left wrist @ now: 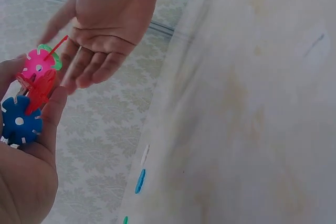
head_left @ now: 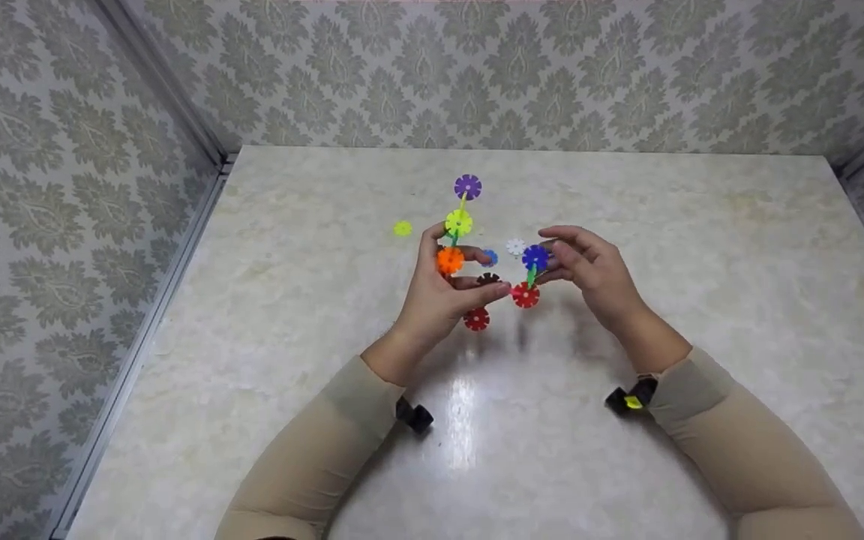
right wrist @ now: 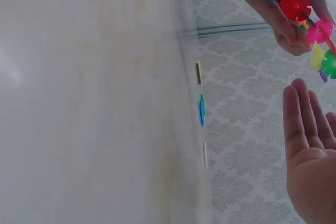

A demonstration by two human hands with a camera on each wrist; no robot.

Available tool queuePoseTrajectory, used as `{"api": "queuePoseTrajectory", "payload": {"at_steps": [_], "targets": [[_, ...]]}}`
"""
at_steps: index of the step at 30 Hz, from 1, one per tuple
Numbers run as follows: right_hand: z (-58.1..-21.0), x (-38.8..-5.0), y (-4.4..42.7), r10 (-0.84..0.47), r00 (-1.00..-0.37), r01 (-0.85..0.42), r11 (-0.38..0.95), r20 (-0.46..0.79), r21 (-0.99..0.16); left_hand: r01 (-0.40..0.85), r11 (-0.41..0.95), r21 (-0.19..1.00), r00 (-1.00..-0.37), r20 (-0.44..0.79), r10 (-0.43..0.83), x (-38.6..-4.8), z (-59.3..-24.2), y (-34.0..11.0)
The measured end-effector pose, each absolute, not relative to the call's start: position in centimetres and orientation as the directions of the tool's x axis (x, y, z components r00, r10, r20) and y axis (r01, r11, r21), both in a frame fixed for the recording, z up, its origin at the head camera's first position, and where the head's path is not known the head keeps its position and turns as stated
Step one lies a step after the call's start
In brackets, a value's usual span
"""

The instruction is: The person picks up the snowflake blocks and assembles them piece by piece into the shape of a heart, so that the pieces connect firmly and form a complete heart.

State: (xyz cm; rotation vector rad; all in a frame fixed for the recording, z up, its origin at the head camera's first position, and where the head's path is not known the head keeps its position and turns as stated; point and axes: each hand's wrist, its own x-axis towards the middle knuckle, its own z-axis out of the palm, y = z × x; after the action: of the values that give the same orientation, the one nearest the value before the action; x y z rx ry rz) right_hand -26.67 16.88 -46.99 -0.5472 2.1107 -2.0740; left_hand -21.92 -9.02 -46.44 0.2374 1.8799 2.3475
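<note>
A chain of notched plastic discs, slotted edge to edge in several colours, is held above the table. My left hand grips it, thumb and fingers around its middle near a pink disc and a blue disc. Purple and yellow discs stick out at the far end. On the right, a red disc and a dark blue disc form the other end. My right hand is beside that end, its fingers mostly straight; the right wrist view shows the palm bare.
Loose discs lie on the pale marbled table: a yellow-green disc left of the hands, a white disc and a light blue disc between them. Patterned walls stand behind and at the sides.
</note>
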Motion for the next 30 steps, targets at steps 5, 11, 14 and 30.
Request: {"api": "queuePoseTrajectory", "payload": {"at_steps": [5,11,14,30], "targets": [[-46.8,-29.9,16.7,-0.288,-0.956,-0.151,0.308,0.059,-0.939,0.015,-0.231,0.973,-0.979,0.061,0.194,-22.0,-46.5,-9.2],[-46.8,-33.0,15.4,-0.305,-0.949,-0.123,0.581,-0.075,-0.804,0.002,-0.238,0.971,-0.981,0.048,0.186,-21.9,-46.7,-9.3],[-46.8,-34.3,14.4,-0.337,-0.929,-0.126,0.673,-0.151,-0.728,-0.006,-0.244,0.970,-0.982,0.041,0.186,-22.0,-46.8,-9.3],[-47.4,-35.9,14.0,-0.408,-0.888,-0.172,0.723,-0.212,-0.669,-0.014,-0.236,0.972,-0.979,0.034,0.200,-21.9,-46.6,-9.2]]}}
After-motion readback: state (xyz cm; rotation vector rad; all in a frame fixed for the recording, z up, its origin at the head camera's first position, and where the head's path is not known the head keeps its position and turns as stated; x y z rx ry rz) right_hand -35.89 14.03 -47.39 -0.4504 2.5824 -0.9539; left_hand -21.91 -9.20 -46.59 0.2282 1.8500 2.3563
